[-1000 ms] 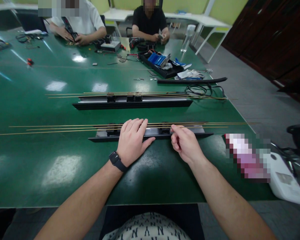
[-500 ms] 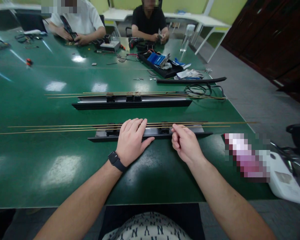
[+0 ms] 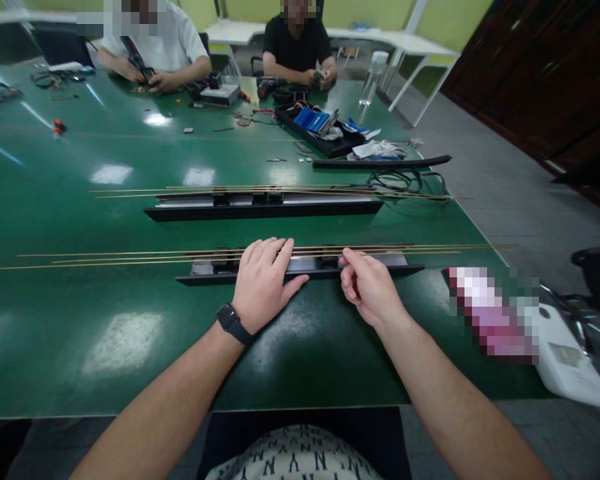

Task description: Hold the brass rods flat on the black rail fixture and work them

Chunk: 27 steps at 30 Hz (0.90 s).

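Note:
My left hand (image 3: 263,280), a black watch on its wrist, lies palm down across a dark metal rail (image 3: 305,274) with a silver channel. Its fingers are stretched over several thin brass-coloured rods (image 3: 130,260) that run lengthwise above the rail and past its ends. To the right, my right hand (image 3: 373,287) is closed, with its fingers curled and the index fingertip at the rods. Whatever lies between those fingertips is hidden. A black block (image 3: 327,256) sits in the channel between the two hands, and more dark blocks show left of my left hand.
Beyond lies a second rail (image 3: 265,212) with similar rods. Further back are a black strip (image 3: 380,162), coiled cable (image 3: 395,179), gloves (image 3: 377,150) and a black tray (image 3: 347,145). A white device (image 3: 575,360) is at right. Two people (image 3: 155,47) sit opposite.
My right hand has shifted very slightly left along the rods. The left hand stays in place on the rail.

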{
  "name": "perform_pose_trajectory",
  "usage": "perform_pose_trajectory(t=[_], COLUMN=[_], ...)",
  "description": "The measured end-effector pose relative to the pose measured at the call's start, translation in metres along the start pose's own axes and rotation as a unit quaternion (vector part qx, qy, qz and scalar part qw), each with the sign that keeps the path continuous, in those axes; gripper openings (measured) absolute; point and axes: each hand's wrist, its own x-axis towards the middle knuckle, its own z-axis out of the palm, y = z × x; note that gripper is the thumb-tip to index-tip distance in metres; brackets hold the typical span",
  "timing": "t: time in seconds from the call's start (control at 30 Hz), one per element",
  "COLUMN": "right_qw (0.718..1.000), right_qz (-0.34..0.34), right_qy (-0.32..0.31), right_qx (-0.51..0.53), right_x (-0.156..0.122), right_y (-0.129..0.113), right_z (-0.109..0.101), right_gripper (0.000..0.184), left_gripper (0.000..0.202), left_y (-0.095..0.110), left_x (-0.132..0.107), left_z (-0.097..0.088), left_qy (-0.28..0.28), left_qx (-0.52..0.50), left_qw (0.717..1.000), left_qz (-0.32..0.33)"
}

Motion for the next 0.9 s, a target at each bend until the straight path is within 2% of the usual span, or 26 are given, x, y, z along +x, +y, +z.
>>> perform_pose_trajectory(t=[0.3,0.9], right_qw=[1.000,1.000], right_qz=[-0.005,-0.007], right_qy=[-0.010,0.025], right_qx=[0.007,0.015], right_x=[-0.0004,-0.0003], right_y=[-0.0002,-0.0001], right_z=[0.0000,0.0011], right_gripper=[0.030,0.032], left_gripper=[0.062,0.061], left_y=[-0.0004,-0.0003], left_x=[0.0005,0.0004], left_z=[-0.0005,0.0004], left_qy=[-0.004,-0.002], left_qx=[-0.001,-0.005], left_qw=[1.000,1.000], left_qz=[-0.001,0.000])
